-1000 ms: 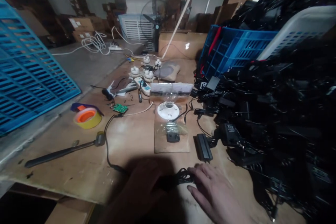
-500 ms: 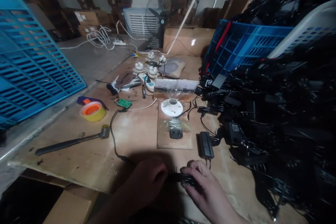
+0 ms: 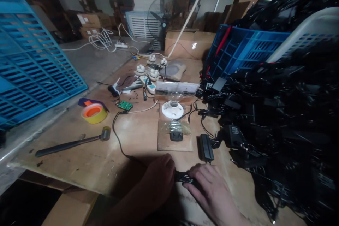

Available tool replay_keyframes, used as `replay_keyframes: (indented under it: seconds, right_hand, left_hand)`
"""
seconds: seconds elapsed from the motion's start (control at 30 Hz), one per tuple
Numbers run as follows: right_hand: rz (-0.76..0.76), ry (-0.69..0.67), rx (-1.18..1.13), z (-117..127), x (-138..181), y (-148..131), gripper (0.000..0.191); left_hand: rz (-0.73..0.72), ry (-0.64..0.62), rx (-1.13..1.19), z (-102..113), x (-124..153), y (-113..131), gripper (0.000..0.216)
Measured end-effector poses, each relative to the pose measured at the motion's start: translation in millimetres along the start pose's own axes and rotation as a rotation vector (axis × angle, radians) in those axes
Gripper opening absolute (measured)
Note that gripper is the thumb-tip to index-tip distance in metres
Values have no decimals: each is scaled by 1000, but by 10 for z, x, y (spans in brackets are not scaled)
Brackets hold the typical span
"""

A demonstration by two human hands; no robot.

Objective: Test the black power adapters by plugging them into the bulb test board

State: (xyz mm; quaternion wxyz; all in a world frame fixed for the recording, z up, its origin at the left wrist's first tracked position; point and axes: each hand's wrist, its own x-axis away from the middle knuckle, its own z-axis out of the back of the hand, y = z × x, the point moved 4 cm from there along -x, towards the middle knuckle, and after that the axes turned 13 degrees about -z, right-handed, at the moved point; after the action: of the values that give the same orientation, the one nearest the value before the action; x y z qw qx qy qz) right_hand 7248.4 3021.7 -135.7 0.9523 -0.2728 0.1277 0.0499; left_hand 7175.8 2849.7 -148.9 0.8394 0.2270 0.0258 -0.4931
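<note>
A bundle of black cable (image 3: 183,177) stretches between my two hands just above the front of the table. My right hand (image 3: 213,189) grips its right end, thumb below and fingers on top. At its left end my left hand (image 3: 162,174) is closed round it, mostly in shadow, with the fingertips hidden. A thin black cord (image 3: 120,141) runs from a small green circuit board (image 3: 125,105) toward my left hand. Beyond my right hand lies a black power adapter (image 3: 206,147). A bulb holder (image 3: 172,109) and a black socket (image 3: 176,135) sit on a small board straight ahead.
A hammer (image 3: 76,143) and a roll of yellow tape (image 3: 94,113) lie on the left. A large heap of black adapters and cables (image 3: 286,120) covers the right side. Blue crates (image 3: 39,63) stand at left and back right. Behind the bulb is a power strip (image 3: 148,84).
My left hand has moved slightly right and up, closer to my right hand. More fingers of my right hand now lie over the cable bundle, which shows more clearly between the hands.
</note>
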Motion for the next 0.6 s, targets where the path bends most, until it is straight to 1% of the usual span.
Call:
replay_keyframes:
  seconds: [0.07,0.2,0.27,0.33,0.37,0.4,0.43,0.47,0.5,0.53,0.57,0.6]
  right_hand:
    - [-2,1,5,16,-49,-14,11]
    - [-13,22,26,-16,-64,-73,21]
    - [-24,5,24,18,-46,-104,22]
    - [-74,-40,-18,131,-58,-104,20]
    - [-138,-34,-38,220,-88,-76,21]
    - [-238,-5,-44,318,-136,-24,25]
    - [-364,42,-32,411,-195,49,34]
    - [-493,91,-7,484,-262,133,46]
    - [-609,114,19,520,-333,218,60]
    - [-701,107,14,517,-405,299,73]
    - [-766,85,-26,482,-474,370,84]
    - [-806,56,-92,427,-535,424,88]
  left_hand:
    - [58,46,-26,-13,34,-67,15]
    - [152,142,-37,-13,98,-125,17]
    - [152,181,-19,48,148,-113,19]
    - [148,192,54,189,250,-147,21]
    - [150,186,101,287,325,-198,22]
    - [169,169,143,396,415,-282,30]
    - [193,174,124,524,514,-392,41]
    - [172,138,60,636,602,-502,46]
    - [149,113,-33,739,678,-620,46]
    - [136,82,-107,812,738,-738,41]
    - [106,32,-116,844,771,-836,27]
    - [77,-15,-105,847,782,-906,18]
